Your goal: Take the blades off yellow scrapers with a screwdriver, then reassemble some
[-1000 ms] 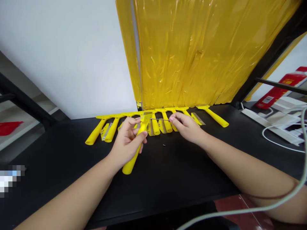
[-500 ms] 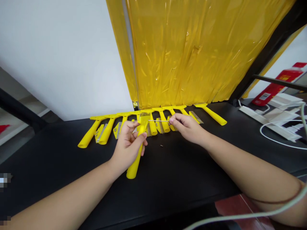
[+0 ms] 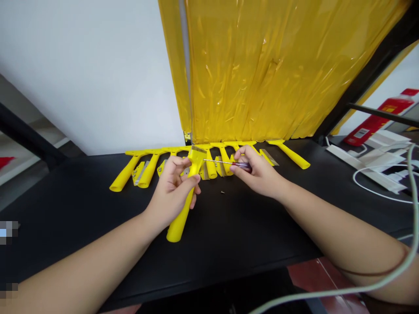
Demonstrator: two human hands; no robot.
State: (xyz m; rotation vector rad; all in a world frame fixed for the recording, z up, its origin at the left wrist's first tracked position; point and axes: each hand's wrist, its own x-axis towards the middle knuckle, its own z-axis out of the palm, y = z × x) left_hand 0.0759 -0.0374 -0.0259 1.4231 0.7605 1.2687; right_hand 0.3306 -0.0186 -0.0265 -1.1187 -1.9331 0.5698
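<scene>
My left hand (image 3: pixel 178 185) is closed around the neck of a yellow scraper (image 3: pixel 180 222), its head tilted up with a metal blade along the top. In my right hand (image 3: pixel 257 172) is a screwdriver (image 3: pixel 243 165) with a dark reddish handle, pinched between thumb and fingers. Its thin shaft points left, with the tip at the side of the scraper head; whether it sits in a screw I cannot tell. A small screw (image 3: pixel 222 192) lies on the black table below the shaft.
Behind my hands runs a row of yellow scrapers (image 3: pixel 126 172) and loose yellow blade plates (image 3: pixel 139 172). Yellow plastic sheeting (image 3: pixel 235 78) hangs at the back. At right lie a red bottle (image 3: pixel 379 117), a white power strip (image 3: pixel 366 165) and a cable (image 3: pixel 360 283) crossing the front.
My right hand has turned and opened its grip somewhat, so the screwdriver handle now shows. The held scraper has tilted slightly, its lower end moving left. The camera view has shifted a little.
</scene>
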